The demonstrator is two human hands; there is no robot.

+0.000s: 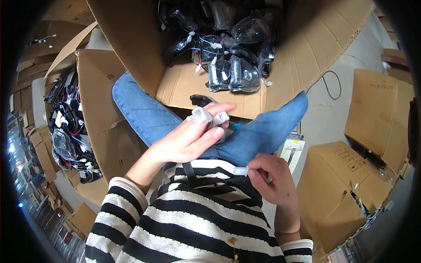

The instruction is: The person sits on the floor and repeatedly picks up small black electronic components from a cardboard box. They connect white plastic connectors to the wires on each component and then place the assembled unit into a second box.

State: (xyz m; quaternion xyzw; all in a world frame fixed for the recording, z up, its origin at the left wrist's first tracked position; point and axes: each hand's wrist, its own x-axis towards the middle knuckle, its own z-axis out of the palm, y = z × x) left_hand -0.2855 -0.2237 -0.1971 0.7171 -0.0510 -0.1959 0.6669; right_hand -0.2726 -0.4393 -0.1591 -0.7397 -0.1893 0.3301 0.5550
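Note:
My left hand (186, 138) is closed around white plastic connectors (202, 115), which stick up between the thumb and the fingers above my lap. Lower and to the right, my right hand (272, 175) pinches a small whitish, translucent plastic piece (240, 171), perhaps a connector housing, in front of my striped top. Just beyond the left hand's fingers a dark black part (200, 100) shows, mostly hidden. Several black parts in clear plastic bags (243, 74), with thin wires and white plugs, lie in the large cardboard box (302, 83) ahead of me.
Another cardboard box (103, 105) at the left holds black parts and tangled wires (66, 127). Closed cartons (346, 188) stand at the right. A black cable (335, 94) curls on the pale floor, and a whitish device (291, 153) sits beside my right leg.

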